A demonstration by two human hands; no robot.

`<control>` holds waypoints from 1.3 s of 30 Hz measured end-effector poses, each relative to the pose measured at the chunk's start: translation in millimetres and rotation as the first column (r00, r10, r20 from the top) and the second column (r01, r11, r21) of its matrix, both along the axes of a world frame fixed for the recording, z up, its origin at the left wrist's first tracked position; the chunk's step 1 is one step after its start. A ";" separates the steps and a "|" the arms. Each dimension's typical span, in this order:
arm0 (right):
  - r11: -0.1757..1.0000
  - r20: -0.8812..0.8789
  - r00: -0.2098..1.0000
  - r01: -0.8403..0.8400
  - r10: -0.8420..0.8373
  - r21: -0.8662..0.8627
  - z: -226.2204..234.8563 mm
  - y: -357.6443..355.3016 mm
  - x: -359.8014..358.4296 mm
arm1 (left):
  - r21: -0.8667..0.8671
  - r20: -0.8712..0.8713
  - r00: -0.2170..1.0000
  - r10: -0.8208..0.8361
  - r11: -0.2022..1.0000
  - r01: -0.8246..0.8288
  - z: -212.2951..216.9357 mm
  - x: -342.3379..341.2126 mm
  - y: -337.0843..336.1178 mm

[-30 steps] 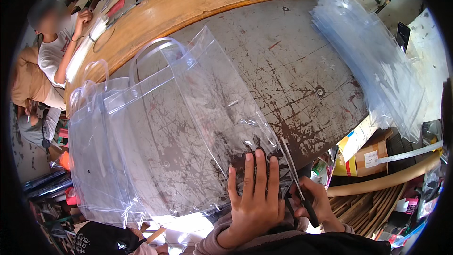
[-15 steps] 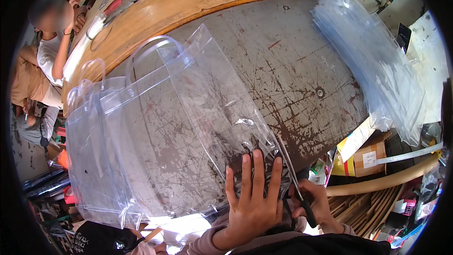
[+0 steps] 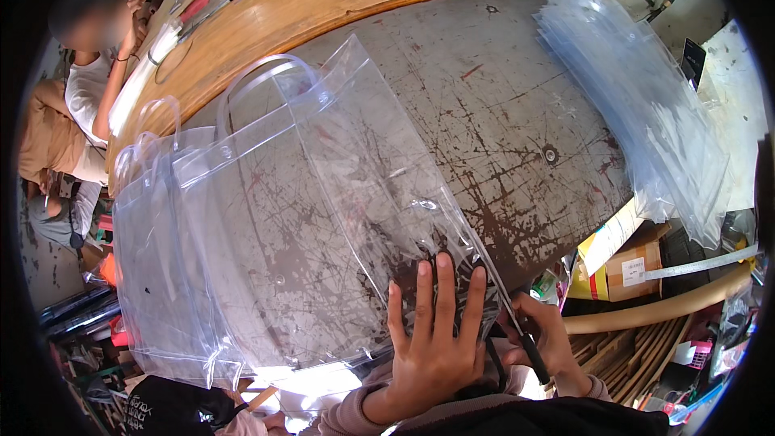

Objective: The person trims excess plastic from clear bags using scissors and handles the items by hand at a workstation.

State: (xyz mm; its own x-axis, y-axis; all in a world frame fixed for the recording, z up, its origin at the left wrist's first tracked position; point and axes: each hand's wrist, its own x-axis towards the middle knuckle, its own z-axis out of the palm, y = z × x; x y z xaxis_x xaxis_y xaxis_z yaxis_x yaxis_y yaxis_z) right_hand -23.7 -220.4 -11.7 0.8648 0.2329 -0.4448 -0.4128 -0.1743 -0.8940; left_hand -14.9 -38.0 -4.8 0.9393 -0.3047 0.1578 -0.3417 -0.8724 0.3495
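Note:
My left hand [image 3: 436, 347] lies flat with fingers spread, pressing a clear plastic bag [image 3: 367, 157] near its lower right corner. The bag has a looped clear handle [image 3: 266, 69] at its far end, and a side panel lies folded out flat. In my right hand [image 3: 553, 339] is a pair of scissors with black handles [image 3: 534, 355]; their blades run along the bag's right edge, just beside my left fingers. Whether the blades touch the plastic I cannot tell. More clear bags [image 3: 153, 250] with handles lie to the left, partly overlapping.
The scratched grey tabletop [image 3: 500, 113] has a wooden board [image 3: 282, 12] along its far side. A stack of clear bluish bags [image 3: 638, 97] lies at the right. Below the table's right edge stands a cardboard box [image 3: 634, 270]. A person [image 3: 85, 93] sits at the far left.
My right hand and the scissors have shifted slightly right and toward me. The bag's far right corner has moved a little right and away. My left hand has barely moved.

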 end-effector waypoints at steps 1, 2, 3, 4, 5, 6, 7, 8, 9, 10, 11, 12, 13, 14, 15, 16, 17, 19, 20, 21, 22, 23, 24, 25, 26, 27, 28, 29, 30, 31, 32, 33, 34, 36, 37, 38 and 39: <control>1.000 0.001 1.000 0.002 -0.002 -0.001 -0.7 -1.5 -0.3 | 0.002 -0.001 1.000 0.000 1.000 0.000 0.2 -0.1 0.0; 1.000 0.003 1.000 -0.024 0.024 -0.018 -2.5 -4.1 -0.7 | 0.005 -0.002 1.000 0.001 1.000 -0.001 0.5 -0.2 0.0; 0.998 0.006 0.999 -0.049 0.049 -0.035 -3.2 -5.5 -1.0 | 0.004 -0.001 1.000 -0.001 1.000 0.001 0.8 -0.1 0.1; 0.998 0.006 0.999 -0.049 0.049 -0.036 -2.2 -4.6 -0.8 | -0.005 0.000 1.000 0.000 1.000 0.000 1.0 0.2 -0.1; 1.000 0.016 1.000 -0.017 0.017 -0.020 -0.6 -2.7 -0.4 | -0.013 0.001 1.000 0.001 1.000 -0.001 1.2 0.4 -0.2; 1.000 0.026 1.000 0.014 -0.014 -0.003 0.4 -1.7 -0.4 | -0.014 0.001 1.000 0.000 1.000 0.000 1.3 0.5 -0.2; 1.000 0.027 1.000 0.015 -0.015 -0.004 -0.4 -2.0 -1.3 | -0.015 0.002 1.000 0.000 1.000 0.000 1.2 0.6 -0.2; 1.000 0.031 0.999 0.015 -0.016 0.004 -2.3 -2.7 -2.8 | -0.017 0.003 1.000 -0.001 1.000 0.001 1.3 0.5 -0.3; 1.000 0.036 0.999 0.016 -0.016 0.012 -3.9 -3.5 -4.2 | -0.017 0.004 1.000 -0.002 1.000 0.002 1.6 0.2 -0.5; 1.000 0.037 0.999 0.017 -0.017 0.012 -5.4 -5.1 -5.0 | -0.025 -0.003 1.000 0.000 1.000 0.000 1.4 0.3 -0.8; 1.000 0.025 1.000 -0.011 0.012 -0.010 -6.6 -7.1 -5.8 | -0.032 -0.009 1.000 0.001 0.999 -0.001 1.4 0.2 -0.9; 0.999 0.012 0.999 -0.039 0.040 -0.032 -7.2 -8.1 -6.4 | -0.033 -0.007 1.000 0.000 0.999 -0.001 1.4 0.3 -0.8; 0.999 0.014 0.999 -0.039 0.039 -0.033 -6.0 -7.4 -5.9 | -0.037 -0.012 1.000 0.000 0.999 -0.001 1.6 0.4 -0.7; 0.999 0.008 1.000 -0.023 0.023 -0.023 -3.9 -5.9 -4.5 | -0.041 -0.016 1.000 0.001 0.999 -0.001 1.7 0.5 -0.6; 1.000 0.001 1.000 -0.008 0.008 -0.014 -2.7 -4.4 -3.2 | -0.042 -0.014 1.000 0.000 0.999 -0.001 1.3 0.8 -0.4; 1.000 0.004 1.000 -0.008 0.008 -0.014 -2.4 -3.0 -2.7 | -0.041 -0.012 1.000 -0.002 0.999 0.001 1.5 0.7 0.0; 0.999 0.011 1.000 -0.002 0.002 0.033 -2.6 -1.5 -2.3 | -0.039 -0.009 1.000 -0.004 0.999 0.003 1.7 0.3 0.4; 0.997 0.022 1.000 0.004 -0.005 0.078 -2.2 1.2 -0.4 | -0.051 -0.012 1.000 -0.006 0.999 0.006 1.8 -0.3 0.3; 0.997 0.034 0.999 0.004 -0.006 0.071 -2.0 2.5 1.2 | -0.063 -0.017 1.000 -0.009 0.998 0.008 1.3 0.0 0.1; 0.998 0.046 0.999 0.004 -0.007 0.063 -1.9 3.2 2.2 | -0.064 -0.014 1.000 -0.010 0.998 0.009 0.6 0.3 -0.3; 0.998 0.047 0.999 0.001 -0.004 0.065 -1.8 3.0 2.0 | -0.073 -0.014 1.000 -0.007 0.997 0.006 0.6 -0.6 -0.4; 0.999 0.031 1.000 -0.009 0.007 0.048 -1.7 1.9 1.8 | -0.082 -0.014 1.000 -0.004 0.997 0.003 0.7 -1.1 -0.5; 0.999 0.014 1.000 -0.018 0.018 0.031 -1.5 1.5 1.8 | -0.082 -0.014 1.000 -0.002 0.997 0.001 1.7 -1.0 -0.4; 0.999 0.013 1.000 -0.018 0.018 0.030 -1.1 2.0 2.0 | -0.056 -0.009 1.000 0.010 0.998 -0.011 3.1 -0.5 -0.5; 1.000 0.029 1.000 -0.010 0.010 0.014 -0.2 2.8 2.6 | -0.030 -0.003 1.000 0.022 0.999 -0.022 3.8 -0.2 -0.7; 1.000 0.046 0.999 -0.002 0.002 -0.002 0.8 3.1 3.3 | -0.031 -0.004 1.000 0.021 0.999 -0.021 3.6 -0.1 -1.0; 1.000 0.044 0.999 -0.002 0.002 -0.003 2.3 3.1 4.1 | -0.040 -0.003 1.000 0.027 0.999 -0.027 3.6 -0.2 -1.1; 1.000 0.051 0.999 -0.009 0.011 -0.027 4.0 2.8 5.2 | -0.049 -0.002 0.999 0.032 0.998 -0.032 3.7 -0.3 -1.2; 0.999 0.058 0.998 -0.016 0.019 -0.050 4.8 2.5 5.6 | -0.050 -0.003 0.999 0.033 0.998 -0.033 4.0 -0.4 -1.2; 0.999 0.058 0.998 -0.017 0.020 -0.050 4.3 1.7 5.0 | -0.047 0.002 0.999 0.035 0.998 -0.035 4.4 -0.5 -1.2; 0.998 0.056 0.998 -0.020 0.023 -0.058 3.1 0.7 3.8 | -0.044 0.006 0.999 0.039 0.998 -0.038 4.8 -0.7 -1.1; 0.998 0.054 0.998 -0.023 0.027 -0.066 2.1 0.6 2.4 | -0.043 0.006 0.999 0.040 0.998 -0.040 5.4 -1.2 -1.0; 0.997 0.053 0.998 -0.022 0.025 -0.068 0.5 0.5 1.6 | -0.046 0.007 0.999 0.040 0.998 -0.040 4.6 -0.5 -1.7; 0.999 0.064 0.998 0.024 -0.022 -0.036 -2.1 0.7 0.0 | -0.049 0.006 0.999 0.039 0.998 -0.039 3.2 0.9 -2.6; 0.999 0.065 0.998 0.023 -0.021 -0.037 -1.4 -0.2 -1.4 | -0.052 0.000 0.999 0.039 0.998 -0.039 3.4 0.4 -2.5; 0.999 0.036 0.999 0.005 -0.003 -0.048 -0.4 -2.3 -2.8 | -0.055 -0.006 0.999 0.039 0.998 -0.039 3.6 -0.1 -2.3; 0.998 0.007 1.000 -0.013 0.014 -0.059 0.3 -3.4 -3.6 | -0.055 -0.005 0.999 0.039 0.998 -0.039 4.2 -0.4 -2.2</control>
